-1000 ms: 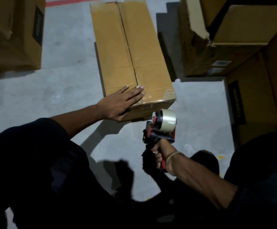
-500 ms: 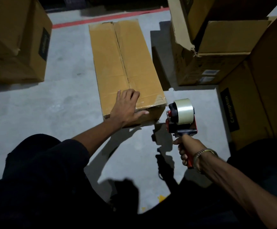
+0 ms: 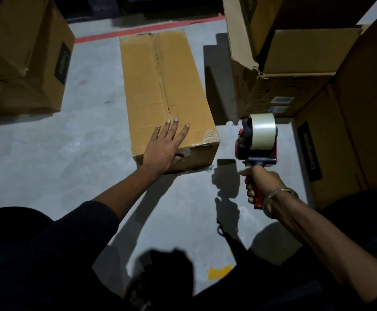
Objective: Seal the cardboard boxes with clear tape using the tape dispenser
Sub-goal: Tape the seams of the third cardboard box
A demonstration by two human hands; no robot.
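Observation:
A long brown cardboard box (image 3: pixel 160 86) lies on the grey floor with its two top flaps closed along a centre seam. My left hand (image 3: pixel 164 145) rests flat on the box's near end, fingers straight, thumb over the front edge. My right hand (image 3: pixel 261 185) grips the red handle of a tape dispenser (image 3: pixel 258 140) that carries a roll of clear tape. The dispenser is held upright in the air to the right of the box's near corner, apart from it.
A stack of cardboard boxes (image 3: pixel 26 59) stands at the left. An open box with raised flaps (image 3: pixel 291 63) and a tall printed box (image 3: pixel 344 135) crowd the right side. A red floor line (image 3: pixel 138 30) runs behind the box. Bare concrete floor (image 3: pixel 59 153) lies left of the box.
My right hand has lifted the dispenser up and to the right, away from the box's front edge. My left hand turned so its fingers point along the box top.

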